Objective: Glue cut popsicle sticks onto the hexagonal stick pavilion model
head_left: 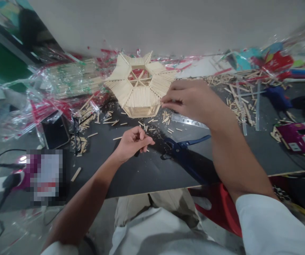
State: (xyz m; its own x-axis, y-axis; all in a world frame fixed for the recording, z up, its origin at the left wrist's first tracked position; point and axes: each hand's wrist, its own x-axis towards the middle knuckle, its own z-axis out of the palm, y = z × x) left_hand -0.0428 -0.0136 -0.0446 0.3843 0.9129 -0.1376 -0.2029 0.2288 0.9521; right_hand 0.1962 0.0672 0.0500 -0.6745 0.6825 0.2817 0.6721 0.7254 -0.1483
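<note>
– What could go wrong at the matchstick-like model (141, 97), far and centre?
– Possibly a knocked panel, from too firm a push by the right hand (188, 99), pinched narrow at the model's near right edge. Perhaps also a snag on the blue cutter (179, 149), lying nearer.
– And with the left hand (132, 142)?
– Curled loosely, near and left. Impossible to tell whether gripping anything; likewise on the right.
– Hidden?
– Any contact under the right fingertips (163, 103). Cut off at the near edge: the left sleeve (60, 249).
</note>
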